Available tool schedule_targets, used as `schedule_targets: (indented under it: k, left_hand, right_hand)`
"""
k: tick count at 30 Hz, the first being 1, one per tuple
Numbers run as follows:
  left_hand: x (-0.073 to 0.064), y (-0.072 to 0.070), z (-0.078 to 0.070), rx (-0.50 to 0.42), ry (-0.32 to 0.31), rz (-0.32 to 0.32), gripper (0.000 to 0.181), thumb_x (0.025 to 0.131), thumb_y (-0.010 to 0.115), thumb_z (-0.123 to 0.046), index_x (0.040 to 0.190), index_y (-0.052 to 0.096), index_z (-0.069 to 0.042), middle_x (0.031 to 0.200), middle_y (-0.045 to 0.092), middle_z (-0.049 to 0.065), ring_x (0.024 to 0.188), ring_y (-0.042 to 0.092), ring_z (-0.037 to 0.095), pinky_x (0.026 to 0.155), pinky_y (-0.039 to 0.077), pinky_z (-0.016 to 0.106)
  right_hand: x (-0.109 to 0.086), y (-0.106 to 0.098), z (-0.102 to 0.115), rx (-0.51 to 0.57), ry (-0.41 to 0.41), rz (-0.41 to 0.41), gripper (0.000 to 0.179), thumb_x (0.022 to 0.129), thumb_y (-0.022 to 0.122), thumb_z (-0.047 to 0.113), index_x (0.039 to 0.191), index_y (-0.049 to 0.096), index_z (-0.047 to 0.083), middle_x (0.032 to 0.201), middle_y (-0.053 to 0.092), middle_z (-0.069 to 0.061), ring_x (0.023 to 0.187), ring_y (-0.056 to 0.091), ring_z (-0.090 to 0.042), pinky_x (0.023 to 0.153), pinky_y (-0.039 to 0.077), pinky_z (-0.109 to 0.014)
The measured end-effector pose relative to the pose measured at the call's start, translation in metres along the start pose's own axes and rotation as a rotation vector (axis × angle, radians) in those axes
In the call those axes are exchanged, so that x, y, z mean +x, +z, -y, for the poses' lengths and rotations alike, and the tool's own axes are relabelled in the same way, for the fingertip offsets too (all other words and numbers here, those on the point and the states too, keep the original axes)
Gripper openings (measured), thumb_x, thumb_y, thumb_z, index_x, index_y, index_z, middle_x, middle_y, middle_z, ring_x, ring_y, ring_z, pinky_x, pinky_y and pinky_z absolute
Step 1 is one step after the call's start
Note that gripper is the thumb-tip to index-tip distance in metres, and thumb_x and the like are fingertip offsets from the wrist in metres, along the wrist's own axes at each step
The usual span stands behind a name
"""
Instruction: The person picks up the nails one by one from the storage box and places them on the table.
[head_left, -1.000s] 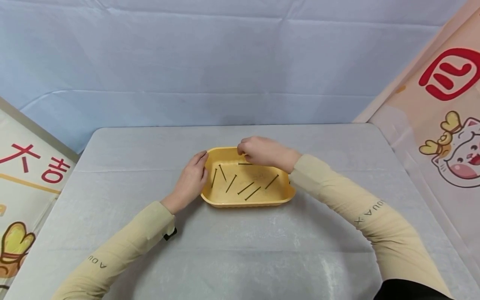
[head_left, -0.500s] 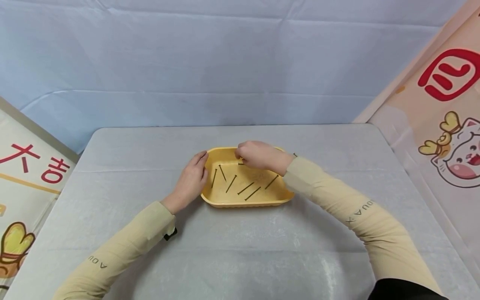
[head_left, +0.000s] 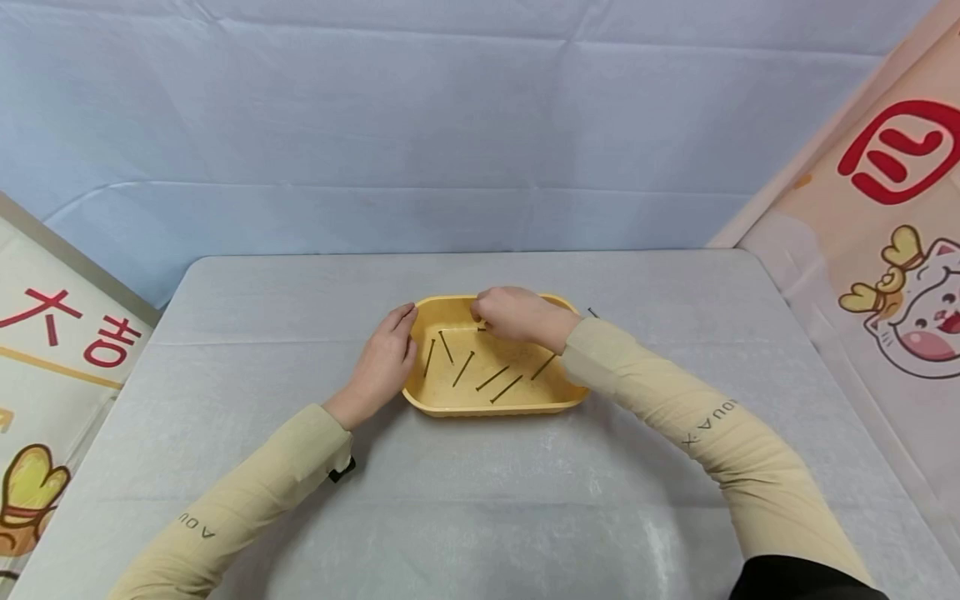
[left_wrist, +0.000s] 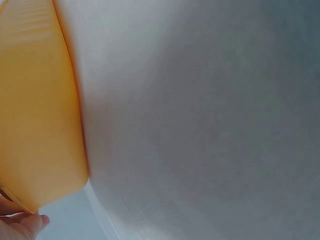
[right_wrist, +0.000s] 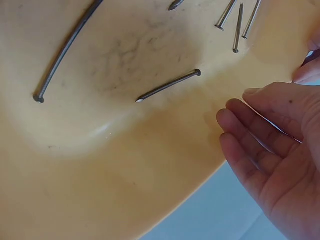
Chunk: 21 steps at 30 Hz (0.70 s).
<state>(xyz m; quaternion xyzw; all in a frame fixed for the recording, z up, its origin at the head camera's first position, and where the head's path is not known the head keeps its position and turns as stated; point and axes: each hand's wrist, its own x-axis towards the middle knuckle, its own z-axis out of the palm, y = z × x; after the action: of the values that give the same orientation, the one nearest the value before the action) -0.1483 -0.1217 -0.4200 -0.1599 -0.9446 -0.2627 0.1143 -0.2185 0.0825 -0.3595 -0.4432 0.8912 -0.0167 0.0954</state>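
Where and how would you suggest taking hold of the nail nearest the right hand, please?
I would probably pinch the nail at mid-shaft, with the right hand coming from above, across its length. It lies flat in the yellow tray near the far wall, so above looks the freest approach, and the thin, straight shaft suits a pinch.

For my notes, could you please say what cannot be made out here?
Head view: one nail, mostly hidden by the right hand.
Head view: dark sliver beyond the right sleeve, too small to identify.
Left wrist view: left hand, partly cut off by the corner; yellow tray, inside hidden by its wall.
Right wrist view: another nail, cut off by the top edge.
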Motion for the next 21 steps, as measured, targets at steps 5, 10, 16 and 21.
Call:
schedule_targets:
  k: [5, 10, 16, 21]
  left_hand:
    - [0.000, 0.000, 0.000, 0.000, 0.001, -0.003, 0.042, 0.088, 0.049, 0.001, 0.129, 0.043, 0.011, 0.132, 0.043, 0.022, 0.123, 0.041, 0.032, 0.101, 0.036, 0.040]
    - [-0.001, 0.000, 0.000, -0.004, 0.003, -0.003, 0.043, 0.088, 0.048, 0.001, 0.129, 0.043, 0.011, 0.133, 0.042, 0.022, 0.123, 0.040, 0.032, 0.101, 0.036, 0.040]
    - [-0.001, 0.000, 0.002, -0.012, -0.006, 0.002, 0.043, 0.088, 0.048, 0.001, 0.130, 0.042, 0.011, 0.133, 0.042, 0.021, 0.124, 0.040, 0.031, 0.102, 0.036, 0.040]
    - [-0.001, 0.001, 0.002, -0.008, 0.000, 0.004, 0.043, 0.089, 0.048, 0.000, 0.130, 0.042, 0.011, 0.133, 0.042, 0.021, 0.123, 0.040, 0.031, 0.101, 0.036, 0.040]
  right_hand:
    - [0.002, 0.004, -0.001, 0.025, 0.014, 0.036, 0.013, 0.086, 0.054, -0.002, 0.089, 0.066, 0.001, 0.082, 0.064, -0.007, 0.068, 0.053, -0.014, 0.062, 0.046, -0.026]
    - [0.005, 0.007, -0.001, 0.024, 0.050, 0.096, 0.014, 0.089, 0.052, 0.001, 0.087, 0.066, 0.002, 0.073, 0.060, -0.004, 0.061, 0.042, -0.012, 0.057, 0.039, -0.025]
    - [0.009, 0.009, 0.000, -0.038, 0.107, 0.174, 0.019, 0.091, 0.046, 0.001, 0.086, 0.064, 0.003, 0.071, 0.056, -0.004, 0.061, 0.040, -0.013, 0.056, 0.038, -0.026]
    - [0.009, 0.012, 0.000, -0.084, 0.107, 0.179, 0.024, 0.091, 0.042, -0.003, 0.081, 0.061, 0.006, 0.073, 0.057, -0.007, 0.061, 0.040, -0.014, 0.056, 0.038, -0.026]
